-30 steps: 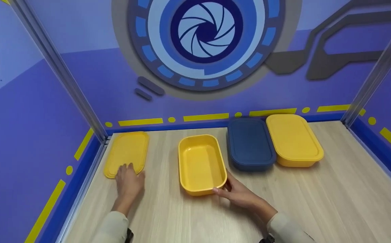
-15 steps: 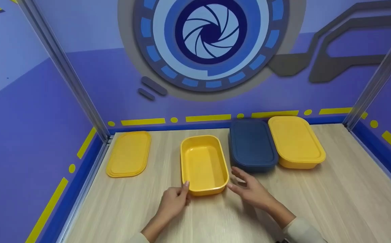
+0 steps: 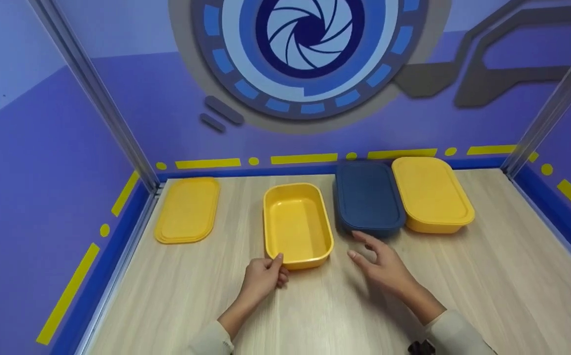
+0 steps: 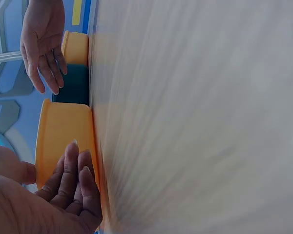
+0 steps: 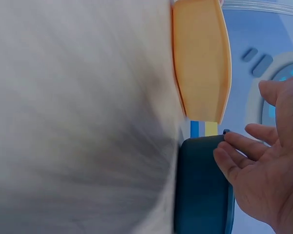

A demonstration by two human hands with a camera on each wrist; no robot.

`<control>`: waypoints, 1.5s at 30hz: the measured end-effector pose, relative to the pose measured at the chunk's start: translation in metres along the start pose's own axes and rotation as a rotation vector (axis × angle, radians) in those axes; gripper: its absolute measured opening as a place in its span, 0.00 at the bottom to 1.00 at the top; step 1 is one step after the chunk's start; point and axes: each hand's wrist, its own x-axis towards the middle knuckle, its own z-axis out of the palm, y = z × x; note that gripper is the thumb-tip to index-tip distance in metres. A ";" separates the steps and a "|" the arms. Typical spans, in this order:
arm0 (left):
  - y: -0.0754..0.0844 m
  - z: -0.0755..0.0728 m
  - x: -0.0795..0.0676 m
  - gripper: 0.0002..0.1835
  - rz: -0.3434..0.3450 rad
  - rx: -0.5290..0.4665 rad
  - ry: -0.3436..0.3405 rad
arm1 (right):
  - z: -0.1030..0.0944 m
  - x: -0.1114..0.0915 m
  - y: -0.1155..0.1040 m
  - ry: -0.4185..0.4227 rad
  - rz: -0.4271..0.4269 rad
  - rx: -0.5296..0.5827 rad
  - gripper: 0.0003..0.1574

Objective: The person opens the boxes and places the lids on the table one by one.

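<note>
Standing upright near the middle of the counter (image 3: 310,315) was one open yellow box (image 3: 297,224), round-cornered, its inner floor facing up. Left hand (image 3: 260,278): clamped on that box's near left corner, thumb at the rim, fingers curled against the outer wall. Right hand (image 3: 386,266): thumb and fingers apart, holding nothing, just off the near edge of a navy box (image 3: 369,197); from my feeds I could not tell whether a fingertip touched it. The navy box, lidded, stood to the right of the open one with a gap between. Just beside it, farther right, I listed one lidded yellow box (image 3: 430,192). At the far left lay one flat yellow lid (image 3: 186,210). Behind all four I noted a blue-violet back wall (image 3: 132,98) with yellow dashes; on both arms, pale sleeves (image 3: 455,333).
</note>
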 end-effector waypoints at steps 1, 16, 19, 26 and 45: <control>0.001 0.000 0.002 0.27 0.000 -0.020 -0.001 | -0.001 0.000 0.000 0.014 -0.005 -0.012 0.38; 0.005 -0.016 0.007 0.25 -0.068 -0.079 0.073 | -0.015 0.005 0.011 0.114 -0.038 -0.088 0.34; 0.003 -0.025 0.009 0.25 -0.066 -0.082 0.088 | -0.019 0.008 0.012 0.171 -0.086 -0.100 0.31; -0.001 -0.050 0.016 0.24 -0.105 -0.095 0.156 | -0.035 0.022 0.017 0.241 -0.163 -0.148 0.31; -0.020 -0.128 0.048 0.25 -0.177 -0.103 0.336 | -0.049 0.058 0.036 0.031 0.052 -0.417 0.52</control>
